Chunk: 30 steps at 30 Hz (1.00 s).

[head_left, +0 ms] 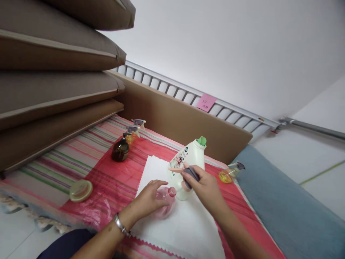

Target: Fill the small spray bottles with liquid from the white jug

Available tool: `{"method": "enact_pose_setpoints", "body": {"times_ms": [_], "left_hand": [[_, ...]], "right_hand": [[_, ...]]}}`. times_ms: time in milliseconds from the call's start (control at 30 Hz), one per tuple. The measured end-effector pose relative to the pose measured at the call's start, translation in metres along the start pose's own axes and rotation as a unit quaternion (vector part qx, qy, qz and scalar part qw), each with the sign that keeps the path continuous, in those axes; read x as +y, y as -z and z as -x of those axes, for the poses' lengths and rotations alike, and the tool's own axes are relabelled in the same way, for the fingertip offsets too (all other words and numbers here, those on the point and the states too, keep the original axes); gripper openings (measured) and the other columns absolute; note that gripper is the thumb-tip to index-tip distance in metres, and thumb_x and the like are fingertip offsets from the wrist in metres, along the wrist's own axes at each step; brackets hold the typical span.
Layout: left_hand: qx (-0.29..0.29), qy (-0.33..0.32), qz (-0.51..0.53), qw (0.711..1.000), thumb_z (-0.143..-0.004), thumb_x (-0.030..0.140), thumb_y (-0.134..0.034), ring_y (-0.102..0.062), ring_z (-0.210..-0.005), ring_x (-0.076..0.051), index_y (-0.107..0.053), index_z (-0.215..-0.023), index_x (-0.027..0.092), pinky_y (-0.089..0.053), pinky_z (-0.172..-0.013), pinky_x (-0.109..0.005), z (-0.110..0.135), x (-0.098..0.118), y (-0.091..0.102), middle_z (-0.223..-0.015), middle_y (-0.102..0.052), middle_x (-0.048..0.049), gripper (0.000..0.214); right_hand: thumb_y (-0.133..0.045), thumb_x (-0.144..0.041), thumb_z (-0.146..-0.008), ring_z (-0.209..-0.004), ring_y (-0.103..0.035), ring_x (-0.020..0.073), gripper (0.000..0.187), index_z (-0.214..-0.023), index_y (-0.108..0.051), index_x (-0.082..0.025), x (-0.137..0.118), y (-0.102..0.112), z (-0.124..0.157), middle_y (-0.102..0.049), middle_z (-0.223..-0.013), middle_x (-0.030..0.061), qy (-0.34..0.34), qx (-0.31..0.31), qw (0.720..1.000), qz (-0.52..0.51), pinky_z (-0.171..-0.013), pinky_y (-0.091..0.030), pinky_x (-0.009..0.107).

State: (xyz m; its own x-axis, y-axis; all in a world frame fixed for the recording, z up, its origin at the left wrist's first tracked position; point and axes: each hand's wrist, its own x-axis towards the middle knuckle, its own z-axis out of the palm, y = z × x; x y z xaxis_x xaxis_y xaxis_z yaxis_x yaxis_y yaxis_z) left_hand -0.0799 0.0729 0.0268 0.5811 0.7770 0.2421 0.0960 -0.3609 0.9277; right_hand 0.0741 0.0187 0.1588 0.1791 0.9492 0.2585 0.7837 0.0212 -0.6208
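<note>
My left hand (145, 201) curves its thumb and fingers around a clear pink bottle (167, 205), whose open neck points up and to the right. In my right hand (206, 185) is a trigger spray head (192, 175), dark grey with a pinkish part, held up to the right of the bottle neck and apart from it. Just behind stands a large white jug (194, 154) with a printed label and a green piece (201, 141) in its mouth. My right hand partly covers the jug. Both bottles are over a white cloth (194, 230) with a scalloped edge.
At the back left stand a dark brown pump bottle (120, 150) and spray bottles (134, 130). A yellow spray bottle (228, 174) is at the right. A pale green round lid (81, 190) lies at the left. Stacked cushions (59, 54) rise on the left; a brown board (172, 122) stands behind.
</note>
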Motion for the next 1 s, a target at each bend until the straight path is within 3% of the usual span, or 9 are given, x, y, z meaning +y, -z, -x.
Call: {"method": "enact_pose_setpoints", "body": {"times_ms": [133, 233, 567, 1000], "left_hand": [[0.005, -0.009, -0.012, 1.000, -0.064, 0.024, -0.070, -0.051, -0.106, -0.023, -0.055, -0.115, 0.019, -0.039, -0.093, -0.034, -0.002, -0.006, -0.006, -0.114, -0.059, -0.0077, 0.053], [0.009, -0.014, -0.011, 1.000, -0.064, 0.021, -0.070, -0.052, -0.105, -0.023, -0.056, -0.113, 0.019, -0.040, -0.092, -0.034, -0.002, -0.008, -0.010, -0.111, -0.060, -0.0070, 0.051], [0.013, -0.026, 0.004, 1.000, -0.064, 0.016, -0.069, -0.052, -0.102, -0.023, -0.060, -0.109, 0.022, -0.039, -0.091, -0.034, -0.004, -0.009, -0.014, -0.108, -0.062, -0.0054, 0.046], [0.019, -0.029, 0.018, 0.999, -0.062, 0.016, -0.071, -0.052, -0.105, -0.023, -0.060, -0.110, 0.022, -0.037, -0.093, -0.033, -0.005, -0.011, -0.017, -0.111, -0.062, -0.0057, 0.050]], "right_hand": [[-0.052, -0.042, -0.081, -0.052, -0.053, 0.0140, 0.023, -0.074, -0.057, -0.020, 0.012, -0.028, 0.003, -0.063, -0.065, -0.0014, 0.001, -0.016, 0.999, -0.051, -0.053, -0.041, 0.024], [-0.052, -0.042, -0.081, -0.054, -0.055, 0.0147, 0.024, -0.073, -0.057, -0.020, 0.017, -0.037, 0.004, -0.066, -0.070, 0.0000, -0.007, -0.030, 0.998, -0.063, -0.055, -0.042, 0.025], [-0.055, -0.042, -0.078, -0.062, -0.059, 0.0177, 0.023, -0.076, -0.062, -0.021, 0.021, -0.044, 0.002, -0.066, -0.063, -0.0018, -0.009, -0.015, 1.000, -0.007, -0.058, -0.042, 0.024], [-0.056, -0.034, -0.079, -0.087, -0.064, 0.0209, 0.018, -0.089, -0.066, -0.023, 0.027, -0.055, 0.003, -0.072, -0.092, -0.0003, 0.010, -0.025, 0.997, -0.071, -0.077, -0.048, 0.029]]}}
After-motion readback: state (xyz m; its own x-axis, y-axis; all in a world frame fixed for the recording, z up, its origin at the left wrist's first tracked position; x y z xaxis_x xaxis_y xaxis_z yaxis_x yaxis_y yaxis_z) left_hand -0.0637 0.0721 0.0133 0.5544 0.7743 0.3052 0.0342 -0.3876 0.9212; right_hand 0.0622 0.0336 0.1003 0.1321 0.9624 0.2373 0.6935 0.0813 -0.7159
